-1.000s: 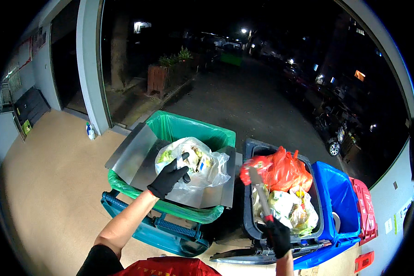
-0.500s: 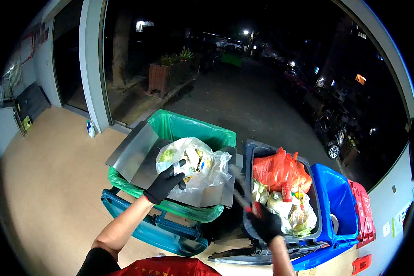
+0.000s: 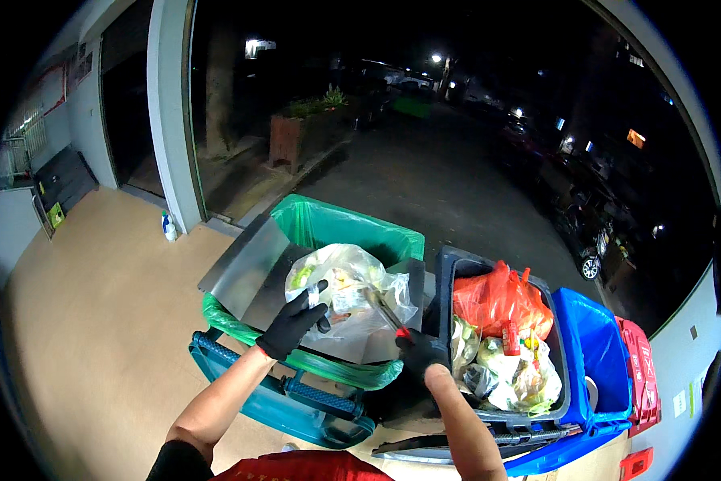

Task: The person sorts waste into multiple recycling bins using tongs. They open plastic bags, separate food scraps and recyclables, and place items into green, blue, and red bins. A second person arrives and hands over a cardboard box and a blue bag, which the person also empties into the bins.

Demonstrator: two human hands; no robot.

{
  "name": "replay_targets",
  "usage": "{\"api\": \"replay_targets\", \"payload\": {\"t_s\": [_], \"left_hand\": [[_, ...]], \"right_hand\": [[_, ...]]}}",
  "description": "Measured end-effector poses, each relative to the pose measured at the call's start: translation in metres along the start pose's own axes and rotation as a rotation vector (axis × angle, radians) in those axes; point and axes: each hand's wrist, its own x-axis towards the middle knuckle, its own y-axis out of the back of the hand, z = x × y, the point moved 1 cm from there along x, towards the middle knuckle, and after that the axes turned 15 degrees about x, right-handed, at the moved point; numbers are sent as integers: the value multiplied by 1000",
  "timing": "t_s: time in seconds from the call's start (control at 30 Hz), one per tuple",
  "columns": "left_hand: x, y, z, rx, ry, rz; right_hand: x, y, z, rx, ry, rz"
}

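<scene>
On a sloped metal tray [image 3: 256, 276] set in the green-lined bin lies a clear plastic bag [image 3: 336, 260] of mixed waste. My left hand [image 3: 294, 325], in a black glove, grips the near-left edge of this bag, a bit of plastic showing between thumb and fingers. Metal tongs with red handles [image 3: 386, 309] are in my black-gloved right hand [image 3: 421, 354]. Their tips reach over the bag's contents; whether they pinch anything cannot be made out.
Right of the tray stands a dark grey bin [image 3: 565, 377] holding a red plastic bag [image 3: 505, 301] and pale bags of waste [image 3: 537, 381]. Beyond it are a blue bin [image 3: 589, 321] and a red bin [image 3: 639, 369]. A white bottle [image 3: 169, 228] stands by the door post.
My right hand has swung the tongs leftward from the grey bin to the clear bag. A dark, crumpled piece now shows in the grey bin. My left hand keeps its hold.
</scene>
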Motion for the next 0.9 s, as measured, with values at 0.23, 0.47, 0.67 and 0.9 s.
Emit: {"api": "replay_targets", "payload": {"t_s": [0.23, 0.47, 0.67, 0.9], "left_hand": [[13, -2, 6, 16, -28, 7], [26, -10, -9, -37, -89, 5], [22, -10, -9, -35, -56, 11], [17, -10, 2, -16, -46, -5]], "right_hand": [[-22, 42, 21, 729, -301, 95], [-5, 18, 54, 440, -181, 57], [-8, 31, 7, 463, -282, -97], [54, -23, 49, -155, -65, 119]]}}
